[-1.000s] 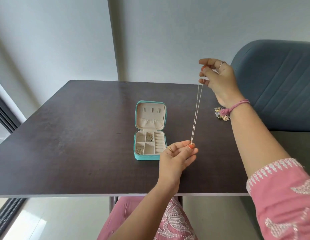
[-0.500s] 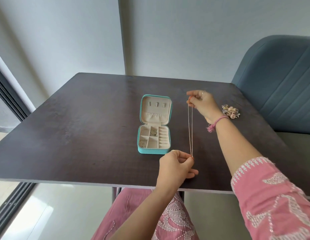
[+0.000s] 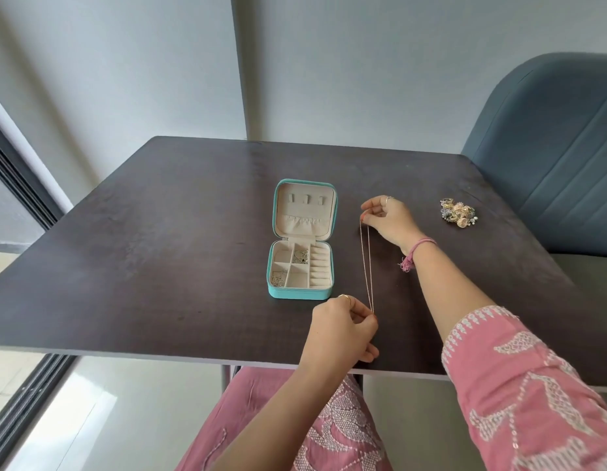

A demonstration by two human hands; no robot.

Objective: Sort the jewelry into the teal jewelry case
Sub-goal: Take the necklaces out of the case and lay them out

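Note:
A teal jewelry case (image 3: 297, 293) lies open mid-table, its beige lid flat behind it; two of its compartments hold small silver pieces. A thin chain necklace (image 3: 367, 266) is stretched in a doubled line just right of the case. My right hand (image 3: 388, 220) pinches its far end, low near the table. My left hand (image 3: 342, 329) pinches its near end by the table's front edge. A small heap of gold and pearl jewelry (image 3: 458, 212) lies further right.
The dark wooden table (image 3: 166, 249) has its front edge just under my left hand. A blue upholstered chair (image 3: 550, 158) stands at the right side. Grey walls are behind, and a window frame is on the left.
My right hand came down from high above the table to just over it, bringing the necklace from hanging nearly upright to lying stretched low beside the case. My left hand kept its pinch.

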